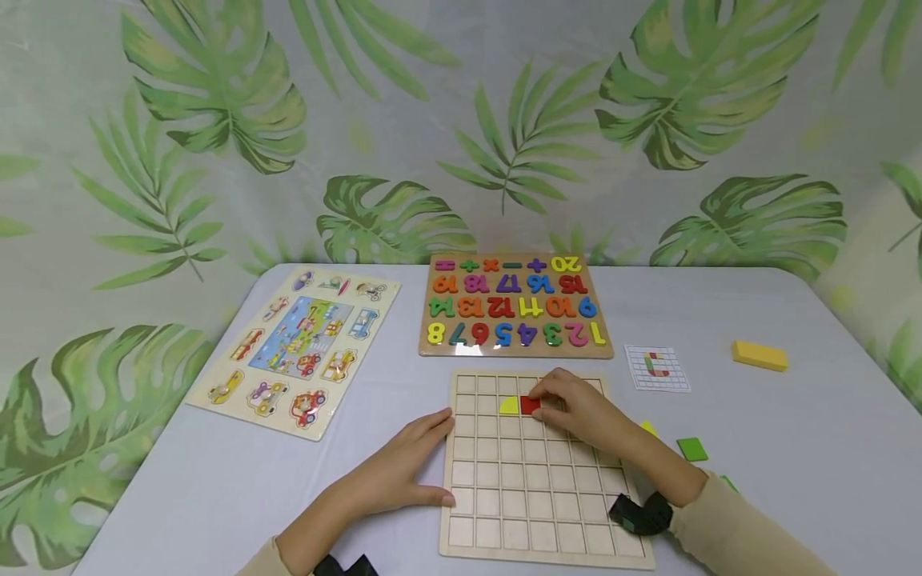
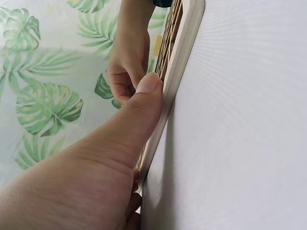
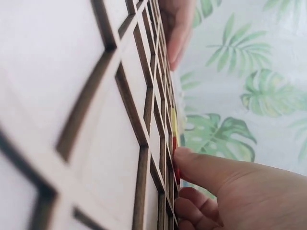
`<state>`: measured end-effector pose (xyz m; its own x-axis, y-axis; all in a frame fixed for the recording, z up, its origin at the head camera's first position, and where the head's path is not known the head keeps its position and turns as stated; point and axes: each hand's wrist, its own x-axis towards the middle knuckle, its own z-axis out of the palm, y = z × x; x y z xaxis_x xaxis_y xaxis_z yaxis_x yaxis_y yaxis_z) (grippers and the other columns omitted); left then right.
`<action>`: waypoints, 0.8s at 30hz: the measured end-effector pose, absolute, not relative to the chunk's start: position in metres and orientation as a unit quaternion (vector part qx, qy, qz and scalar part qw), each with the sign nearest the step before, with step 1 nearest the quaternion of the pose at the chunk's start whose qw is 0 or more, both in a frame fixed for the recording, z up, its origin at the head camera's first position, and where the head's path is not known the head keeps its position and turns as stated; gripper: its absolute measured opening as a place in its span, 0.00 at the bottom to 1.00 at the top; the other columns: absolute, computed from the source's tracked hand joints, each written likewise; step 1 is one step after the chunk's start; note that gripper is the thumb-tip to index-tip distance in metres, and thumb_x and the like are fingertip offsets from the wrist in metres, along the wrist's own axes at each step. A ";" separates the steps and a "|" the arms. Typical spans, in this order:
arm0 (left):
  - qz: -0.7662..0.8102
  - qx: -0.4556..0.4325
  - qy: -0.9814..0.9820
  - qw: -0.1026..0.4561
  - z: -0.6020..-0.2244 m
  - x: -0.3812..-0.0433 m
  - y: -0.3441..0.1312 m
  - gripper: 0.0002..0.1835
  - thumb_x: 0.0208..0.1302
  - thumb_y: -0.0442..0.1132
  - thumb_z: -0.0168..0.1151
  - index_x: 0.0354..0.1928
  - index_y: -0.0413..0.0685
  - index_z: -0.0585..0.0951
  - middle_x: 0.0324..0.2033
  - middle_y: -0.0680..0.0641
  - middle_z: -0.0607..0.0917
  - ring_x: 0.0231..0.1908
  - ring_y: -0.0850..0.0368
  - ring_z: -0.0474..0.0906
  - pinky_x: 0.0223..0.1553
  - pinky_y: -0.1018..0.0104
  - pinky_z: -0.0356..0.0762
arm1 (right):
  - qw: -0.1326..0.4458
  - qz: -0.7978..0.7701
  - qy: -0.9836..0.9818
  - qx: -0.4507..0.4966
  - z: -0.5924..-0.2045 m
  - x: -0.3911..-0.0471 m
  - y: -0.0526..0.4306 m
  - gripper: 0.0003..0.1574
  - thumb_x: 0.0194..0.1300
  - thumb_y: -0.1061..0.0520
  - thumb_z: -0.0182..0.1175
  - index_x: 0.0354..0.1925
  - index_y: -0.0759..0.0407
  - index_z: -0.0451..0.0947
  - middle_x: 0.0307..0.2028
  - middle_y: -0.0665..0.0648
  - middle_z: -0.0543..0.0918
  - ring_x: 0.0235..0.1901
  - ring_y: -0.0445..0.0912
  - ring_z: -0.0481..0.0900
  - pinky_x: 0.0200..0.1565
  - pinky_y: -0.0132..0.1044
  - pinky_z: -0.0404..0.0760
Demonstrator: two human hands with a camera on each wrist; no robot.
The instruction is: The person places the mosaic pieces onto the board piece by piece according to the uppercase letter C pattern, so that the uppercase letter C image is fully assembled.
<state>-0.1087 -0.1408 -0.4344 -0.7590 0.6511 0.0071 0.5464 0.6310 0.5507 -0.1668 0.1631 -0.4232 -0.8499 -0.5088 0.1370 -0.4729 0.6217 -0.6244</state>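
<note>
A wooden grid board (image 1: 490,477) lies flat at the front of the table. In one of its upper cells sits a yellow quarter-round tile (image 1: 509,406), and just right of it is a red square tile (image 1: 529,405). My right hand (image 1: 587,412) pinches the red tile between thumb and index finger; the right wrist view shows the thumb (image 3: 192,160) against its red edge. Along the board's left edge rests my left hand (image 1: 399,468), thumb and fingers spread apart and touching the frame. The left wrist view shows that thumb (image 2: 148,88) on the rim.
Right of the board lie a printed pattern card (image 1: 659,369), a yellow block (image 1: 759,355) and a green square tile (image 1: 692,449). Part of a yellow tile (image 1: 648,428) shows beside the right forearm. Behind stands a number puzzle (image 1: 515,306); a vehicle picture puzzle (image 1: 294,352) lies at left.
</note>
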 end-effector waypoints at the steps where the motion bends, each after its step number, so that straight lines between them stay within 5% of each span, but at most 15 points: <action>1: 0.271 0.333 0.898 0.097 -0.435 -0.109 -0.141 0.54 0.45 0.68 0.58 0.68 0.44 0.53 0.68 0.50 0.49 0.66 0.52 0.45 0.62 0.56 0.51 | 0.032 -0.340 0.899 -0.274 -0.422 -0.167 0.163 0.12 0.57 0.53 0.63 0.41 0.52 0.78 0.39 0.46 0.73 0.37 0.40 0.70 0.39 0.35 0.73; 8: 0.272 0.335 0.897 0.095 -0.435 -0.109 -0.141 0.54 0.45 0.68 0.58 0.68 0.44 0.53 0.68 0.49 0.49 0.66 0.52 0.45 0.62 0.56 0.51 | 0.077 -0.342 0.899 -0.263 -0.412 -0.163 0.166 0.24 0.54 0.50 0.64 0.50 0.53 0.74 0.46 0.48 0.73 0.46 0.43 0.69 0.50 0.43 0.70; 24: 0.267 0.339 0.897 0.094 -0.433 -0.109 -0.140 0.54 0.45 0.68 0.58 0.68 0.43 0.53 0.68 0.48 0.49 0.66 0.52 0.45 0.62 0.57 0.50 | 0.034 -0.321 0.922 -0.216 -0.381 -0.130 0.230 0.34 0.56 0.46 0.62 0.59 0.54 0.67 0.54 0.55 0.70 0.50 0.55 0.69 0.47 0.56 0.71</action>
<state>-0.1092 -0.1398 -0.4329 -0.7528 0.6581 0.0123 0.5574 0.6275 0.5436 -0.1304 0.2300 -0.3814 -0.9047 -0.4192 0.0765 -0.3759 0.7006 -0.6065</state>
